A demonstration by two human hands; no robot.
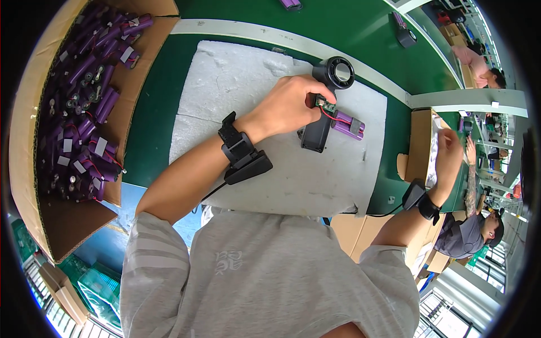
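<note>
A black handheld fan point(315, 134) lies on the white foam sheet, its round head away from me and its handle toward me. My left hand point(294, 106) is closed round the fan's neck, thumb and fingers at a small green circuit board point(324, 103). From the board a red wire runs to a purple battery pack point(347, 125), which rests on the foam right of the handle. Out to the right, my right hand point(449, 149) is raised at a small cardboard box point(420, 147), fingers curled together. Whatever they may hold is hidden.
On the left stands a large cardboard box point(147, 65) full of purple battery packs point(84, 118). The foam sheet point(270, 174) covers part of the green bench point(152, 112). Another dark fan point(404, 35) lies at the far right. Co-workers point(468, 234) sit along the right side.
</note>
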